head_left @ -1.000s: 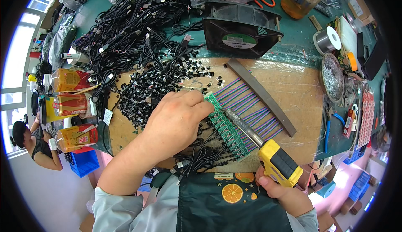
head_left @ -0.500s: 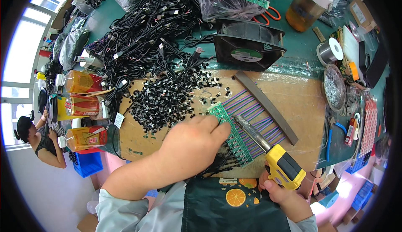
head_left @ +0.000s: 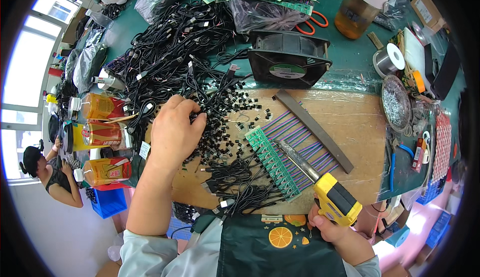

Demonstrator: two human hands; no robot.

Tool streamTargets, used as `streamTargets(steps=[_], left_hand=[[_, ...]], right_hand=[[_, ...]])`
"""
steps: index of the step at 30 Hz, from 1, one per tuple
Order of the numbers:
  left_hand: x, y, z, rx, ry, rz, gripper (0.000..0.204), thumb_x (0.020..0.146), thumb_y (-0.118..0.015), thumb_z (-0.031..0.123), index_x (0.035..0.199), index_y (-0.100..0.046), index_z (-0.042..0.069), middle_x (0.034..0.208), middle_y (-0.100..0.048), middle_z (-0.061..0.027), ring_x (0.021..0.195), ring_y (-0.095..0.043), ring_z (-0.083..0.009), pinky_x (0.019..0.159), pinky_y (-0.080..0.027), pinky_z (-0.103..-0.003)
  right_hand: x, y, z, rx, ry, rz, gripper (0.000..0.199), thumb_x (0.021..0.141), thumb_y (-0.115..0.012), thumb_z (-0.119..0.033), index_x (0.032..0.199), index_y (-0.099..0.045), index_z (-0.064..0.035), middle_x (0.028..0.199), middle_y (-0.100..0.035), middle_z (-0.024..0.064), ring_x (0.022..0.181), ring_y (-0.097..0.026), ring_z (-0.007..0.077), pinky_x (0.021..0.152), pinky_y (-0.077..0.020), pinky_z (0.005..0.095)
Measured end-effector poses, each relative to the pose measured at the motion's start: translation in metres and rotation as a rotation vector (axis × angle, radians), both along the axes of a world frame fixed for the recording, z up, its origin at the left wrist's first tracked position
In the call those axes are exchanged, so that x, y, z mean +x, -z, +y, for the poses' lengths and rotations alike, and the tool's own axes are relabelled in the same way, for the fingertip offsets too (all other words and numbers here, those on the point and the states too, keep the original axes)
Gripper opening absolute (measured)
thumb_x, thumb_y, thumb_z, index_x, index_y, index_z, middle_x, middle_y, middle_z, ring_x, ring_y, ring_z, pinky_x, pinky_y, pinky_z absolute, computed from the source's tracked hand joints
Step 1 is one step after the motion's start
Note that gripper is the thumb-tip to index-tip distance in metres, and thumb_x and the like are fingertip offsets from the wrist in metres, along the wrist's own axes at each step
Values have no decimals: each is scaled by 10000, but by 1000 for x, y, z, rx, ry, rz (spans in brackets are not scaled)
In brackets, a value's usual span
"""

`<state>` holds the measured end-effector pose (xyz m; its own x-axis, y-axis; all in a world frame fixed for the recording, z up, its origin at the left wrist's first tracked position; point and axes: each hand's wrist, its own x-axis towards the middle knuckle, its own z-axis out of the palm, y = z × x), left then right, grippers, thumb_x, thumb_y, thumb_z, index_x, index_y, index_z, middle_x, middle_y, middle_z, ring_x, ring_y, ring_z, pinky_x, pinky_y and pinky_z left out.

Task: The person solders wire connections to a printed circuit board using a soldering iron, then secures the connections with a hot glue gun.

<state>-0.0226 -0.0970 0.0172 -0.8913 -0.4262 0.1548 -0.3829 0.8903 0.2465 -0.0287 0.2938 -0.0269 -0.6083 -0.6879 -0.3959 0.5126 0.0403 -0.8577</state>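
My right hand point(head_left: 327, 228) grips a yellow-and-black soldering gun point(head_left: 339, 200). Its long metal tip rests over a strip of green circuit boards point(head_left: 270, 159), near the strip's right edge. Purple and blue wires point(head_left: 292, 127) run from the strip under a dark flat bar point(head_left: 317, 132). Black cables point(head_left: 245, 189) spread from the strip's left side. My left hand point(head_left: 175, 127) is over a pile of small black connectors point(head_left: 225, 119), thumb and forefinger apart. Its fingertips are partly hidden among connectors and cables, and I see nothing held.
A tangle of black USB cables point(head_left: 170, 47) lies behind the pile. Beyond the board stands a square black fan point(head_left: 290, 59). Plastic bottles point(head_left: 105, 171) line the left side; a solder spool point(head_left: 389, 60) and round metal dish point(head_left: 396, 103) stand right. A person point(head_left: 52, 174) works far left.
My left hand has left the circuit strip and moved left and away from me to the connector pile, uncovering the cables beside the strip. The right hand and soldering gun have barely moved.
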Motion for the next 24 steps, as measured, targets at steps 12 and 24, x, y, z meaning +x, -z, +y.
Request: streamTargets(steps=[12,24], left_hand=[[-3,-23,-9,584,88,564,54,892,-640,-49,915,-632,-1,959,-611,-29,796,-547,-85,707,-447,-243],[12,-45,-13,1313,299,925,238,1073,-508,169,1190,-605,-14,984,-601,-103,833,-587,-220,743,-491,-336]], right_hand=[[2,4,1,-11,4,15,83,922,-659,-83,867,-613,-39,740,-571,26,657,-542,138,586,-440,314],[2,4,-1,8,16,44,67,907,-669,-63,875,-623,-27,728,-577,35,628,-546,155,569,-443,319]])
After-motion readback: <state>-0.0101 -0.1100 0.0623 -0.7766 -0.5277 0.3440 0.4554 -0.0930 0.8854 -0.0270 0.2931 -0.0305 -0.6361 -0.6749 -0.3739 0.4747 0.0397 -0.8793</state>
